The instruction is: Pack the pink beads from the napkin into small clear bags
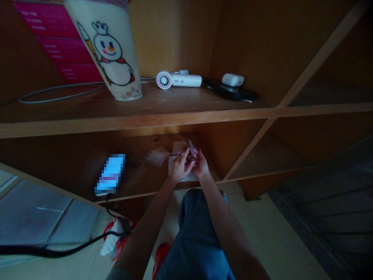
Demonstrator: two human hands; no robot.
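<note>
Pink plastic wrapper [192, 149] held raised off the lower wooden shelf [145, 182], pinched in the narrow fingers of left hand [180, 166] and right hand [201, 165]. Head view: clear sachet [155, 156] lies beside them; blurred phone [110, 174] trails black cable [108, 206]; upper shelf [145, 123] overhangs, limiting headroom.

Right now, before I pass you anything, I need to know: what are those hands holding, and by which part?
A small pinkish folded sheet, material unclear, pinched near its lower end between the left hand and right hand.

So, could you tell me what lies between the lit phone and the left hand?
A translucent plastic sheet lies on the lower shelf there, beside the left hand, as the head view shows.
</note>
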